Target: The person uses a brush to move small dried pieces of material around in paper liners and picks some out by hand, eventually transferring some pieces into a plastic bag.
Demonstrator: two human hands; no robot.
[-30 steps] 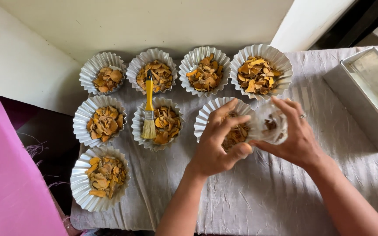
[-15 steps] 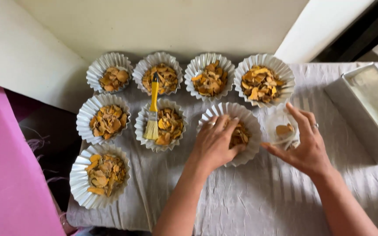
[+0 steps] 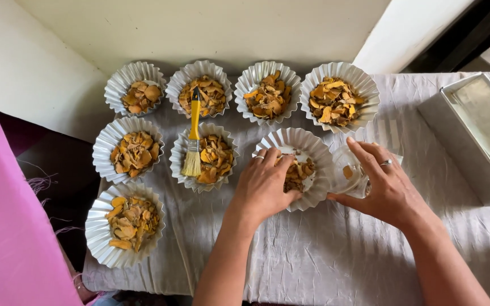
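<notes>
While the left hand (image 3: 265, 187) presses dried orange chips (image 3: 299, 173) inside a fluted foil cup (image 3: 301, 141), the right hand (image 3: 389, 190) clasps a small clear jar (image 3: 348, 175). The thin cup likely dents easily; grip its rim.

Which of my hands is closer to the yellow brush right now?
Left. The left hand rests in the fluted tin just right of the yellow brush; the right hand is farther right, at a small clear cup.

Fluted moulds (image 3: 109, 235) shiny metal; tablecloth (image 3: 324, 255) matt crinkled cloth; brush (image 3: 193, 136) yellow plastic handle, pale bristles.

Cloth-covered table (image 3: 313, 260) — eight fluted tins (image 3: 125, 222), one metal tray (image 3: 477, 136).
</notes>
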